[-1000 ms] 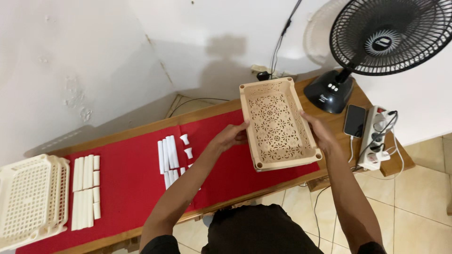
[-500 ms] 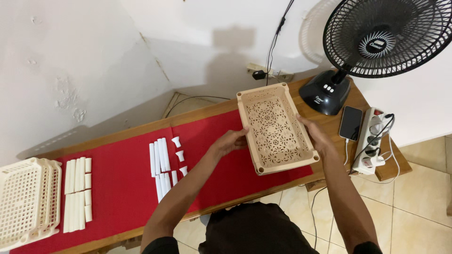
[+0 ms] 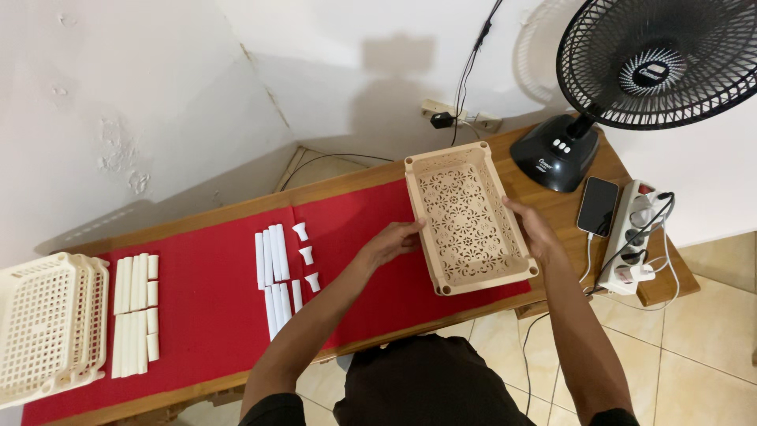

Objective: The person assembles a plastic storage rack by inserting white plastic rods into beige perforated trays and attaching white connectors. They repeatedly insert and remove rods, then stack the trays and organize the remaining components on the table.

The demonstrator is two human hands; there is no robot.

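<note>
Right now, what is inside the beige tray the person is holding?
Nothing: the beige tray shows only its pierced, patterned floor. The left hand and right hand grip its long sides. What lies beneath it is hidden.

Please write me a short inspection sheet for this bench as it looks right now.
Surface: wooden bench with a red cloth runner over most of it.
Job's things: beige perforated plastic tray, held by its two long sides.
Clutter: white plastic tubes in rows, three small white flared caps, a second set of tubes, stacked cream lattice trays at the far left.
Grippers: left hand and right hand both grip the tray.
Cables: white power strip with several plugs, dark phone on a charging lead, black cable up the wall.
Surroundings: black table fan, white wall, tiled floor.
</note>
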